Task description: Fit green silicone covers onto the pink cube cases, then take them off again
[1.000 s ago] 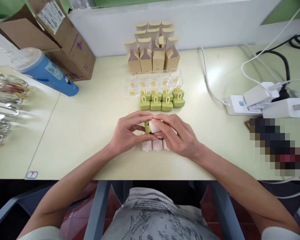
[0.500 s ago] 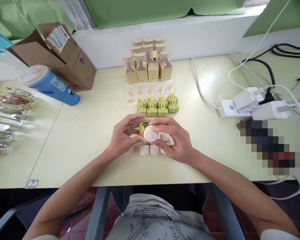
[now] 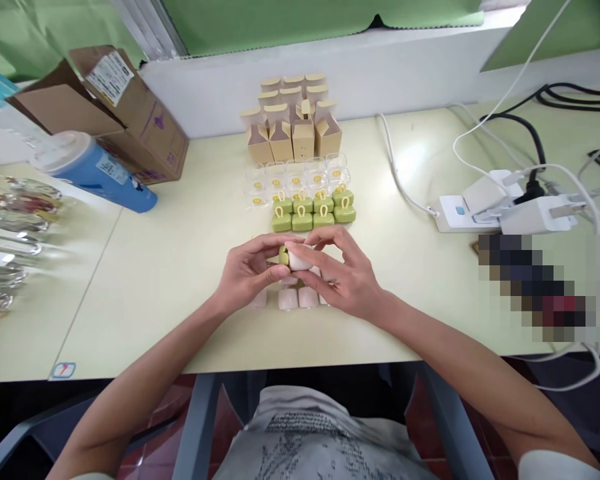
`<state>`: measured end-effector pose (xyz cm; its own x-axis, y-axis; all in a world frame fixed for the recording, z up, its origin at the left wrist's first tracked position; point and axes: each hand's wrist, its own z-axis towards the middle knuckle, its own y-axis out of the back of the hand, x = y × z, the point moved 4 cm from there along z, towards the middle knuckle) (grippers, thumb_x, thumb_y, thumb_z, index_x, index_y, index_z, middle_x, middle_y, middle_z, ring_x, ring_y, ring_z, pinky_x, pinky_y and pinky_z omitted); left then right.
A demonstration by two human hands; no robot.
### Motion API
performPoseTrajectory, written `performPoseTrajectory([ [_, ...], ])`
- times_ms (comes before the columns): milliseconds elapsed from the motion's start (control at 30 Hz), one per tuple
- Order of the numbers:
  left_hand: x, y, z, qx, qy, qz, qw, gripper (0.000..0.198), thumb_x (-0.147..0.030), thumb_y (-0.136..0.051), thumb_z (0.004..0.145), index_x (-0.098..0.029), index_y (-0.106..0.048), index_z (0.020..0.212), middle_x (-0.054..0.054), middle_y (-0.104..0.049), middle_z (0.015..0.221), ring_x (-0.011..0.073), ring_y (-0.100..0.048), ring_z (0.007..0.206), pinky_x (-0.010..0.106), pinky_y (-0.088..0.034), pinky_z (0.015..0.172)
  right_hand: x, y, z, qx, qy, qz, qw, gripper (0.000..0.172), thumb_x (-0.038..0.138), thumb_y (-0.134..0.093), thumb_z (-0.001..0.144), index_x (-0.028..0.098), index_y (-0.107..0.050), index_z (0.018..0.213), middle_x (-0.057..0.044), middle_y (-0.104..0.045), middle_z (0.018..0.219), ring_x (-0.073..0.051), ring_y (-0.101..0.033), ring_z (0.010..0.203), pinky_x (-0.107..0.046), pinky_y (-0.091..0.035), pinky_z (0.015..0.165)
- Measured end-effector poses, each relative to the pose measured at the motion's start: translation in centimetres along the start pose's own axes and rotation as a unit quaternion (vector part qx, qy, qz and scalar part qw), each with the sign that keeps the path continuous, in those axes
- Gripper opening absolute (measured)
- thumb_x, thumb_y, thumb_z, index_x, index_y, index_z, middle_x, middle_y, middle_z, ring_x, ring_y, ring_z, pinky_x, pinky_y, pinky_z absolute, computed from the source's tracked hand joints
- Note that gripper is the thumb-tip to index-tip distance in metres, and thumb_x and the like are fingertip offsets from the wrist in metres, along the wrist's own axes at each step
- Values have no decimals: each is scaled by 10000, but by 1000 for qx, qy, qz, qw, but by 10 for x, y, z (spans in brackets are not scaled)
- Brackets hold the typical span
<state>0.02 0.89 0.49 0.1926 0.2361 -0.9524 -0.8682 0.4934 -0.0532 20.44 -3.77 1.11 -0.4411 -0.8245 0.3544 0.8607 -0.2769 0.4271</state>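
Between thumb and fingers, my left hand [image 3: 253, 268] grips a small green case [image 3: 283, 255], largely covered by the fingers. My right hand [image 3: 347, 272] pinches a rounded white piece [image 3: 301, 259] against the case's open side; how deep it sits inside I cannot tell. Below the hands lie several more pale pinkish-white pieces [image 3: 309, 298] in rows, some partly hidden by my fingers. Just beyond the hands, several closed green cases with yellow loops [image 3: 303, 221] stand in two rows.
Behind the green cases are clear plastic containers [image 3: 296, 180] with yellow marks, then open small cardboard boxes [image 3: 303, 139]. A blue cup [image 3: 111, 175] lies by a large carton [image 3: 153, 137] at left. A white power strip [image 3: 460, 215] with cables is at right. Shiny packets [image 3: 10, 247] lie far left.
The white piece has turned from showing its round face to lying sideways, and it now meets the opening of the green case. The right fingers have shifted over it.
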Motion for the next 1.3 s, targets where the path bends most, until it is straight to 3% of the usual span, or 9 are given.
performPoseTrajectory([
  [167, -1, 0, -2, 19, 21, -29, 999, 346, -268, -916, 974, -215, -867, 1312, 178, -870, 1332, 274, -891, 1135, 358, -750, 962, 4, 0, 2, -10, 10, 8, 1000, 497, 195, -757, 1112, 262, -661, 1595, -127, -769, 1281, -257, -764, 1122, -436, -716, 908],
  [367, 7, 6, -5, -7, 33, -21, 999, 345, -330, -962, 918, -196, -826, 1206, 190, -849, 1366, 325, -869, 1186, 463, -739, 1012, 3, 0, 1, 6, 10, -1, 1000, 344, 209, -759, 1121, 263, -726, 1459, -109, -829, 1315, -266, -802, 1199, -481, -721, 1022],
  [600, 6, 3, -3, -1, 33, -22, 999, 331, -326, -967, 914, -209, -794, 1170, 157, -862, 1289, 273, -871, 1095, 357, -719, 875, 1, -2, -2, -12, 26, 17, 999, 335, 200, -769, 1111, 250, -745, 1442, -106, -848, 1314, -264, -787, 1208, -472, -733, 1019],
  [800, 7, 0, 1, -9, 63, -40, 997, 392, -384, -980, 897, -233, -715, 1144, 90, -863, 1067, 243, -867, 963, 318, -694, 779, -4, -2, -3, 35, -13, -1, 999, 304, 303, -739, 1139, 284, -781, 1439, -98, -857, 1299, -293, -796, 1208, -539, -731, 1045],
  [967, 6, -2, 2, -6, 62, -48, 997, 333, -364, -942, 937, -253, -729, 1168, 92, -869, 1178, 218, -857, 964, 284, -678, 728, -5, -2, -4, 37, -27, -13, 999, 300, 356, -734, 1139, 323, -793, 1432, -99, -842, 1291, -308, -799, 1224, -577, -726, 1055],
  [1100, 4, -2, 3, -16, 68, -37, 997, 335, -414, -943, 948, -247, -746, 1160, 138, -840, 1384, 262, -848, 1124, 319, -706, 789, -3, -2, -5, 0, -20, -30, 999, 300, 418, -736, 1140, 327, -792, 1420, -91, -850, 1272, -317, -797, 1209, -567, -738, 1014],
  [1300, 6, -3, 3, -12, 69, -44, 997, 300, -388, -936, 943, -241, -772, 1146, 139, -824, 1396, 244, -833, 1078, 328, -724, 775, 0, -3, -2, 9, 4, -56, 998, 329, 228, -748, 1118, 313, -775, 1435, -91, -845, 1348, -294, -782, 1219, -489, -733, 1011],
])
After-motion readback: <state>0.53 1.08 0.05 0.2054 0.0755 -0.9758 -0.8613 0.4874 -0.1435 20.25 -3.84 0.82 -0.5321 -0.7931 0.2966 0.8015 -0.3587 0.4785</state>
